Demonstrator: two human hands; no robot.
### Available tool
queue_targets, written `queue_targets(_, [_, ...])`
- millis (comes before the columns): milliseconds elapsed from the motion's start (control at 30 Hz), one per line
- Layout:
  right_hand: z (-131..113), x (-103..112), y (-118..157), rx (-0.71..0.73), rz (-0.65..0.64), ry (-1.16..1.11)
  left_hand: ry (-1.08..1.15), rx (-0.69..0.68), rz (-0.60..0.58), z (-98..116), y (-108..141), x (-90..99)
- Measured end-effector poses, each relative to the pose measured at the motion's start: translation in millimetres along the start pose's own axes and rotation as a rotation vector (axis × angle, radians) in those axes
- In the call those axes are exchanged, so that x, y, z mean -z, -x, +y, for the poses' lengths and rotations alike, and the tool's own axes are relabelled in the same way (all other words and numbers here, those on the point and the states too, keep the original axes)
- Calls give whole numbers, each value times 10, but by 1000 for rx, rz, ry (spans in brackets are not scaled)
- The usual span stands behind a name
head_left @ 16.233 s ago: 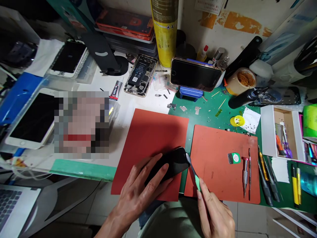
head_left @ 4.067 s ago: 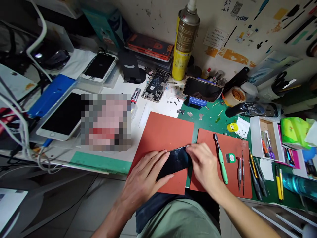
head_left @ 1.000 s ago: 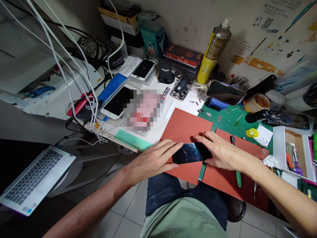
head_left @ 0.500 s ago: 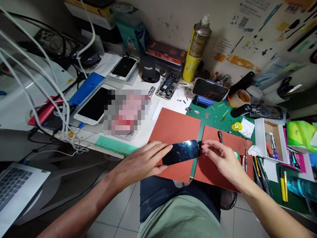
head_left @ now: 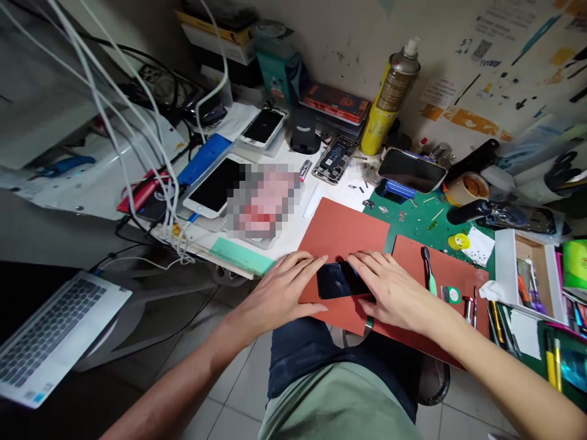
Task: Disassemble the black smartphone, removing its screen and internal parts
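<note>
Two bare hands meet over a black phone [head_left: 337, 281] in the head view, which lies screen up above the left red mat [head_left: 342, 226], near its lower edge. At the phone's left end, the left hand [head_left: 284, 290] has its fingertips by the upper corner and its thumb by the lower one; whether they grip or merely rest there, I cannot tell. The right hand [head_left: 389, 290] grasps the other end, fingers laid across the glass from the upper side and thumb at the lower edge, hiding that end.

Just beside it, the right red mat [head_left: 452, 269] bears a toothbrush [head_left: 430, 274] with a green handle, partly behind the right forearm, and a small green-and-white packet [head_left: 452, 294]. Beyond the mats, an opened phone [head_left: 335, 160] shows its battery near a yellow spray can [head_left: 389, 101], and another phone [head_left: 411, 170] leans on a blue stand [head_left: 397, 190].
</note>
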State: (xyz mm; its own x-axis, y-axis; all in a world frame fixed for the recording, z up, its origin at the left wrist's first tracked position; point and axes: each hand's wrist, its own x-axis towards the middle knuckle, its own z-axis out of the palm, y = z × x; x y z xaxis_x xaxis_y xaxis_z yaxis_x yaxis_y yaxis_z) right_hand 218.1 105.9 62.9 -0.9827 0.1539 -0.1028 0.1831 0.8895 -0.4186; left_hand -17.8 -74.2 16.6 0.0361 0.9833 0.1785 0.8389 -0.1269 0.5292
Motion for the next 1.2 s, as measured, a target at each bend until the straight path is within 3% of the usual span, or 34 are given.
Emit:
queue_targets(200, [83,5,-217,98,-100,134,133,101,78,67,69,-182])
queue_targets(333, [96,-1,-163,130,-58,167,214,26,102,70,32,-82])
queue_targets(467, [-10,0,-63,107,150,17,436,42,177,109,-27,81])
queue_targets(600, [-117,-141,-42,143,431,-183,671,-45,304,151,-183,72])
queue_targets(733, [-95,-271,-15,145,494,-277,688,-86,307,232,-316,-5])
queue_targets(867, [-183,-142,148,7,477,-519,635,-46,237,344,-331,3])
queue_targets(1067, [-507,241,154,-413,612,-1163,540,-69,210,511,-411,69])
queue_targets(1200, [-528,366,57,-495,560,-1320,530,-76,181,602,-483,84])
